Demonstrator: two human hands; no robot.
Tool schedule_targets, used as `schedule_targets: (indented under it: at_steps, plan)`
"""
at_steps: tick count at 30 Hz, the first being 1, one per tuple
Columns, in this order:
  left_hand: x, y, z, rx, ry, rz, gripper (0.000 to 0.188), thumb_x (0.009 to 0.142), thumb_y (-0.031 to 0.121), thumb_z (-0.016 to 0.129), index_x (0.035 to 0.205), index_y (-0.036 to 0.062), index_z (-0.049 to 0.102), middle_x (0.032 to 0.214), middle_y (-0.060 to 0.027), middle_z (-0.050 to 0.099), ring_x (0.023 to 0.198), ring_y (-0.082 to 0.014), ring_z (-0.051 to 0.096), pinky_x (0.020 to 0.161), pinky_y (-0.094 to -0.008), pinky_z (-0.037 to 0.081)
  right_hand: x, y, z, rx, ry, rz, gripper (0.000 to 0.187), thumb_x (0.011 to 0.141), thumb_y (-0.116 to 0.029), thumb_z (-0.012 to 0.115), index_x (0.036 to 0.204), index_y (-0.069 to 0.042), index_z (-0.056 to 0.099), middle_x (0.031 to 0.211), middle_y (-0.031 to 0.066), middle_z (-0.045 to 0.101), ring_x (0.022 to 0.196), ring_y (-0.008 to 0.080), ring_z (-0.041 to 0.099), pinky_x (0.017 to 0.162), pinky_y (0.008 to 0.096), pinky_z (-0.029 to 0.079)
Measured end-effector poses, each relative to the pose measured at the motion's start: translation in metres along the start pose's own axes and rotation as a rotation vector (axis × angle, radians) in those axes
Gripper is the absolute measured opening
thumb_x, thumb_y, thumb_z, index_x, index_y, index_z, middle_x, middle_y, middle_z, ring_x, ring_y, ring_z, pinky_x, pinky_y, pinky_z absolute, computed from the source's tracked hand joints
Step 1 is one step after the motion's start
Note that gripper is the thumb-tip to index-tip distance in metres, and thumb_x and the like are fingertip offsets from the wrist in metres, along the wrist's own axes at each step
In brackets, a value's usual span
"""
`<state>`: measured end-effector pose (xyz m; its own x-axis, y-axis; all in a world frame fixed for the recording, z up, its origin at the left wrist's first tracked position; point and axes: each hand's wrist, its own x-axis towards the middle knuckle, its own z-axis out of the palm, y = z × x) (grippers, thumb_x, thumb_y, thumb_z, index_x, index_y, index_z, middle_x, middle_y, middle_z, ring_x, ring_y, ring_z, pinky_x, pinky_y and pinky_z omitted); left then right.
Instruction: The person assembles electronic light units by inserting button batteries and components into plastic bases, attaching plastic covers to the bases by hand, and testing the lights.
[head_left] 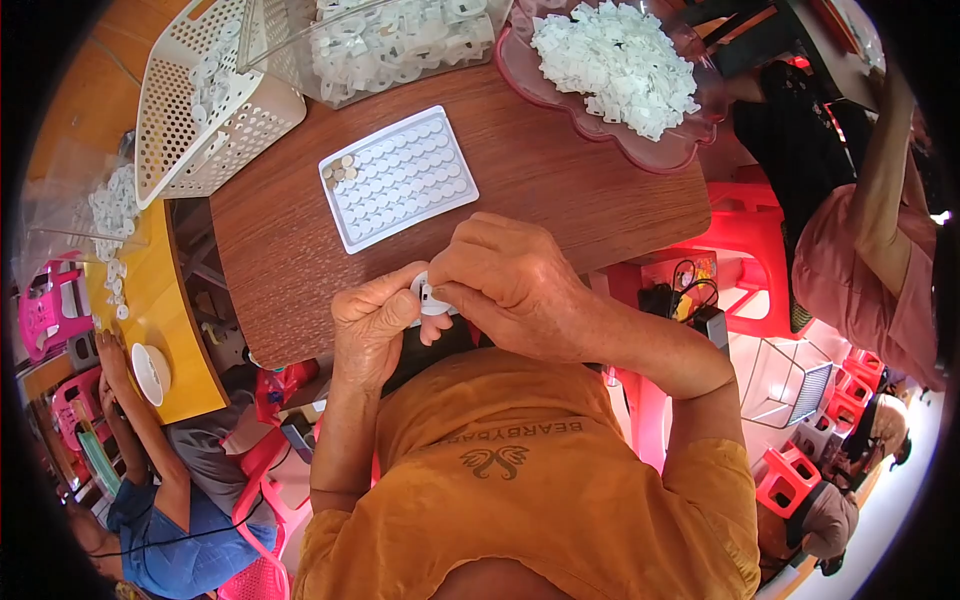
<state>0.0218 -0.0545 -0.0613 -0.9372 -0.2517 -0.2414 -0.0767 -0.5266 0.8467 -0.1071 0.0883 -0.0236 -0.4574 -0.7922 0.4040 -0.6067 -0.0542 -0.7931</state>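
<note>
In front of my chest, my left hand (372,325) pinches a round white plastic piece (424,296) with a small dark slot in it. My right hand (510,285) is closed over the same piece from the right, thumb and fingertips pressed to its face. Anything small between those fingertips is hidden. Just beyond both hands lies a white tray (417,222) with rows of round pockets. Several small metallic discs (342,170) sit at its left corner.
A pink scalloped bowl (515,62) heaped with small white pieces (620,75) stands far right. A clear bin (400,55) and a perforated white basket (240,135) hold white plastic parts. At left, a co-worker's arm rests by a white bowl (151,374) on a yellow table (190,385).
</note>
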Motion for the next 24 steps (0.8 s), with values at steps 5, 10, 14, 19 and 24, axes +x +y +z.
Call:
schedule_targets:
  at_steps: [5,10,14,19,24]
  plan:
    - [0.000,-0.001,0.001,-0.014,0.006,-0.004,0.045,0.082,0.023,0.068,0.110,-0.0112,0.058,0.087,-0.0192,0.065,0.065,-0.0210,0.065,0.050,-0.0251,0.050,-0.002,0.000,0.002,-0.010,0.018,-0.007,0.012,0.072,0.003,0.064,0.078,-0.004,0.056,0.068,0.0079,0.050,0.064,0.0267,0.051,0.055,0.0368,0.041]
    - [-0.001,-0.001,0.006,0.024,0.025,0.021,0.046,0.081,0.024,0.069,0.109,-0.0119,0.058,0.086,-0.0184,0.065,0.065,-0.0197,0.065,0.050,-0.0243,0.050,-0.005,-0.002,0.005,-0.029,0.039,-0.008,0.012,0.072,0.003,0.063,0.076,-0.003,0.055,0.068,0.0087,0.050,0.063,0.0272,0.051,0.054,0.0374,0.041]
    - [-0.002,-0.001,0.007,0.032,0.032,0.016,0.047,0.081,0.025,0.069,0.109,-0.0124,0.058,0.084,-0.0176,0.065,0.064,-0.0184,0.064,0.050,-0.0236,0.049,-0.007,0.000,0.006,0.056,0.074,0.039,0.012,0.072,0.004,0.062,0.076,-0.003,0.054,0.069,0.0083,0.053,0.063,0.0266,0.053,0.054,0.0364,0.042]
    - [-0.001,0.001,0.009,0.029,0.003,0.038,0.047,0.082,0.025,0.068,0.108,-0.0127,0.058,0.083,-0.0172,0.065,0.064,-0.0173,0.063,0.050,-0.0230,0.049,-0.006,-0.001,0.005,0.064,0.092,0.026,0.013,0.071,0.005,0.062,0.077,-0.003,0.054,0.069,0.0072,0.055,0.063,0.0259,0.054,0.054,0.0352,0.042]
    - [0.000,0.004,0.015,0.057,0.014,0.068,0.046,0.083,0.026,0.067,0.107,-0.0127,0.059,0.083,-0.0155,0.065,0.064,-0.0155,0.062,0.050,-0.0221,0.047,-0.006,-0.004,0.005,0.000,0.121,-0.020,0.014,0.070,0.005,0.063,0.076,-0.003,0.054,0.066,0.0067,0.050,0.059,0.0251,0.051,0.051,0.0351,0.040]
